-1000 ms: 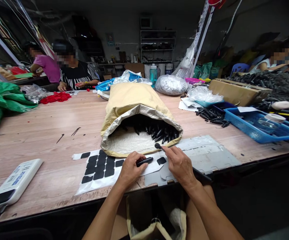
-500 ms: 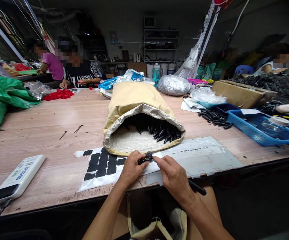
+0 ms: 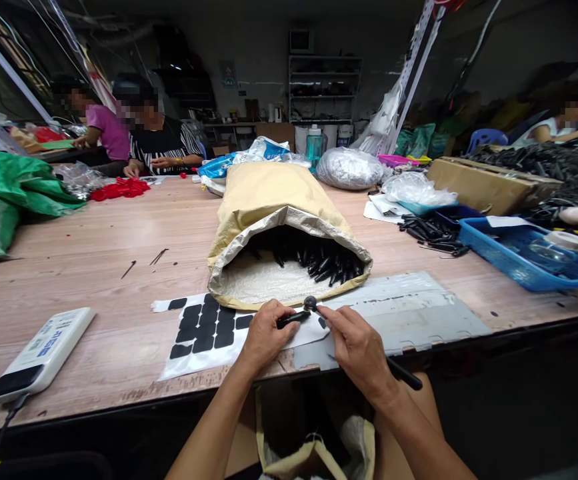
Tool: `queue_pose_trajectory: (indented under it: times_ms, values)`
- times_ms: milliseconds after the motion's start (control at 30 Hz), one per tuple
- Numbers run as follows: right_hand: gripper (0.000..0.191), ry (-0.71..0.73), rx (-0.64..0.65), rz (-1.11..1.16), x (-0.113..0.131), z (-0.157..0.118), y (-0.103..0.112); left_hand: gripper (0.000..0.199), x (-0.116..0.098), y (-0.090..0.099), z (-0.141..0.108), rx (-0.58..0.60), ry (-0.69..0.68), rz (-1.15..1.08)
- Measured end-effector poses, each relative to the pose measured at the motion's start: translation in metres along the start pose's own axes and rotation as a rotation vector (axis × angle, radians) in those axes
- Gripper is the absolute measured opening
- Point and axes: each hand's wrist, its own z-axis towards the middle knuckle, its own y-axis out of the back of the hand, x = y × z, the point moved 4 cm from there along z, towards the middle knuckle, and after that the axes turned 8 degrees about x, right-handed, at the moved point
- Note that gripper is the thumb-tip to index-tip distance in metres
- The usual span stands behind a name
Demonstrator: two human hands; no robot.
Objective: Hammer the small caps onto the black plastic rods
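My left hand [image 3: 269,333] is closed around a slim black handle-like piece [image 3: 293,319], its tip pointing right. At that tip is a small round black knob [image 3: 310,303]. The fingertips of my right hand [image 3: 356,343] are pinched at the knob's right side. A black rod-shaped tool handle [image 3: 405,373] sticks out behind my right palm; its other end is hidden. Just beyond my hands lies an open tan sack [image 3: 279,183] with many black pieces [image 3: 331,263] inside. A white sheet of black stickers [image 3: 203,327] is beside my left hand.
A grey plate [image 3: 419,307] lies along the table edge to the right. Farther right are a blue basket [image 3: 529,257], loose black parts [image 3: 429,233] and a cardboard box [image 3: 493,183]. A white power bank [image 3: 43,353] is at left. A second open sack [image 3: 313,453] is at my lap. Two people sit across the table.
My right hand has shifted slightly right, and the round knob has moved right and up, away from my left fingers. More of the black handle-like piece shows. The view has shifted slightly.
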Motion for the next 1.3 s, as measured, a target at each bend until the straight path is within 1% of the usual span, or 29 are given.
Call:
queue_pose_trajectory:
  times_ms: [133,200,300,400,633,833,967,1033,1100,1167,1233,1300]
  values:
    - [0.037,-0.019,-0.074,-0.082,-0.014,0.013,0.009,0.017,-0.001,0.001,0.000,-0.005,0.010,0.022]
    - [0.034,-0.023,-0.079,-0.157,-0.023,0.020,0.010,0.017,-0.002,0.001,0.000,-0.007,0.010,0.035]
    - [0.031,-0.030,-0.075,-0.272,-0.036,0.025,0.006,0.018,-0.002,0.000,0.000,-0.010,0.009,0.038]
    - [0.031,-0.026,-0.077,-0.324,-0.043,0.025,0.000,0.020,-0.001,0.000,-0.001,-0.009,0.008,0.038]
    - [0.030,-0.022,-0.069,-0.336,-0.046,0.021,-0.004,0.017,-0.002,0.000,-0.002,-0.004,0.014,0.049]
    - [0.029,-0.036,-0.055,-0.344,-0.047,0.022,-0.004,0.015,-0.002,-0.001,-0.002,0.034,-0.016,0.083]
    - [0.028,-0.063,-0.032,-0.335,-0.046,0.023,-0.003,0.020,-0.001,0.000,0.000,0.044,-0.037,0.095]
    - [0.027,-0.073,-0.028,-0.331,-0.045,0.023,-0.002,0.025,-0.005,0.002,-0.001,0.042,-0.054,0.107]
    - [0.027,-0.075,-0.031,-0.326,-0.045,0.024,-0.002,0.026,-0.014,0.002,-0.007,0.042,-0.086,0.116]
    - [0.028,-0.070,-0.032,-0.323,-0.044,0.024,-0.001,0.025,-0.027,-0.002,-0.020,0.099,-0.124,0.093]
    - [0.029,-0.065,-0.035,-0.324,-0.044,0.024,-0.001,0.024,-0.041,-0.015,-0.039,0.234,-0.172,0.054]
    - [0.028,-0.065,-0.037,-0.326,-0.045,0.024,-0.001,0.022,-0.053,-0.033,-0.059,0.370,-0.249,0.090]
